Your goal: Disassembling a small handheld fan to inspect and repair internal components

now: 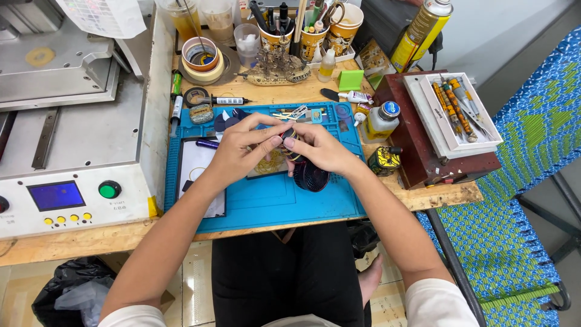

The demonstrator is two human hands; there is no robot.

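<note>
At the bottom of the frame the person's black-clad lap sits under the edge of the pale wooden tabletop (91,239). On it lies a blue silicone work mat (272,200), with a grey machine with a small blue screen and a green button (72,157) filling the left side.

At the middle of the frame, over the mat, the left hand (239,151) and the right hand (318,148) meet. Their fingers pinch a small round dark part (289,138) between them from both sides, thumbs and fingertips closed on it. Just below the right hand a dark round ribbed disc (311,175) rests on the mat.

To the right stand a small white bottle with a blue cap (381,121) and a dark red box carrying a white tray of tools (451,112). Along the top edge are paper cups full of tools (315,30) and stacked rolls of tape (201,60).
</note>
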